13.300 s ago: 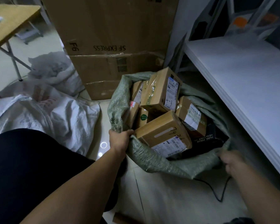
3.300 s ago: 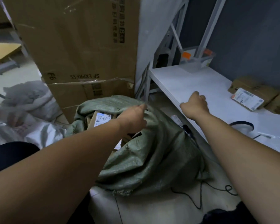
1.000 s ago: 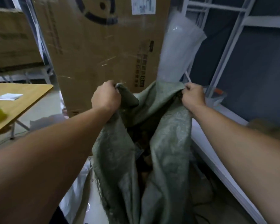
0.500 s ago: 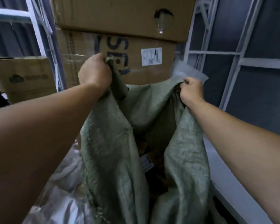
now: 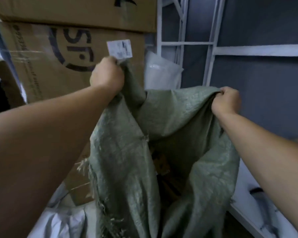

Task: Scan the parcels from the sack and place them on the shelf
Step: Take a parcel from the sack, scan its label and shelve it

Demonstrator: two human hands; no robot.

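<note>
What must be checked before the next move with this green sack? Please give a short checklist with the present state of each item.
1. Grip of the left hand on the rim of the sack: ok.
2. Grip of the right hand on the opposite side of the rim: ok.
3. Sack mouth open between the hands: ok.
4. The parcels inside the sack: ok, brown shapes show in the opening; how many, cannot tell.
5. Sack fabric sound: not ok, loose threads fray along its left edge.
6. Free room on the shelf: cannot tell, only a corner shows beside the right arm.
</note>
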